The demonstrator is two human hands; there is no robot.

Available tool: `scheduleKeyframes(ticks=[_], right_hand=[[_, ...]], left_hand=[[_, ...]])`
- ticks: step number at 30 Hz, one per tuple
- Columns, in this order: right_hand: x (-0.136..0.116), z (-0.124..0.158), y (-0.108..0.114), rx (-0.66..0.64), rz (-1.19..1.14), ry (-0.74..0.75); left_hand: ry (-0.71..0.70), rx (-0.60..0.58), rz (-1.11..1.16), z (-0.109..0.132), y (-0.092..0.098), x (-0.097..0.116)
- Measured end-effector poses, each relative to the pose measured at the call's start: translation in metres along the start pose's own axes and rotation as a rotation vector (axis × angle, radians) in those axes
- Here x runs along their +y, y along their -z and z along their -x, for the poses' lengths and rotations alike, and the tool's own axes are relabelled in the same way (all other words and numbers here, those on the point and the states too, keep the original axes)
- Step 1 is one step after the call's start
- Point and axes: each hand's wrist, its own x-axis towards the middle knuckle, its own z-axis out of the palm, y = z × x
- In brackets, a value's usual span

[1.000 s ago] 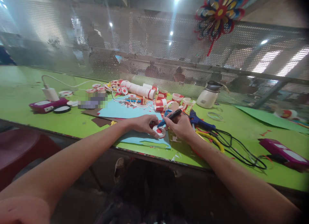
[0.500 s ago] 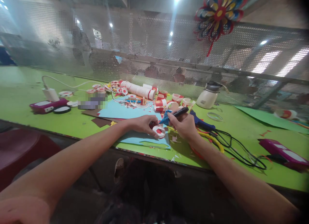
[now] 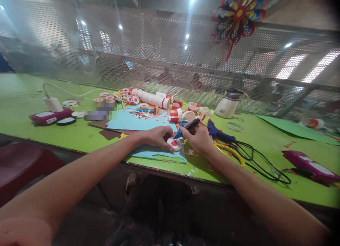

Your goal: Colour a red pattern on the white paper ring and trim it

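Note:
My left hand (image 3: 160, 137) is closed around the edge of a small white paper disc (image 3: 174, 144) with a red shape at its centre. The disc is held over light blue paper near the table's front edge. My right hand (image 3: 199, 137) is closed around a black marker-like pen (image 3: 192, 124). A blue pointed piece (image 3: 181, 128) juts from the same fingers toward the disc's upper edge; whether it belongs to the pen I cannot tell. Just right of this hand lies a blue glue gun (image 3: 220, 132) with a black cord.
Behind my hands are light blue sheets (image 3: 138, 120), cut paper cups (image 3: 175, 115), a long white paper roll (image 3: 150, 98) and scraps. A white jug (image 3: 227, 104) stands back right. Purple devices (image 3: 309, 165) sit at both sides. A perforated metal screen (image 3: 164, 44) borders the table.
The blue tip has come closer to the disc's top edge, and my right hand has shifted slightly left. The disc's red centre shows more fully. The whole view has moved a little.

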Motion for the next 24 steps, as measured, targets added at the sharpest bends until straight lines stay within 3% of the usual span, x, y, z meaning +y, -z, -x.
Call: scheduleKeyframes(ticks=[24], right_hand=[[0.0019,0.0016,-0.0016,-0.057,-0.026,0.039]], left_hand=[[0.006,0.006,-0.023,-0.0006,-0.0003,0.0009]])
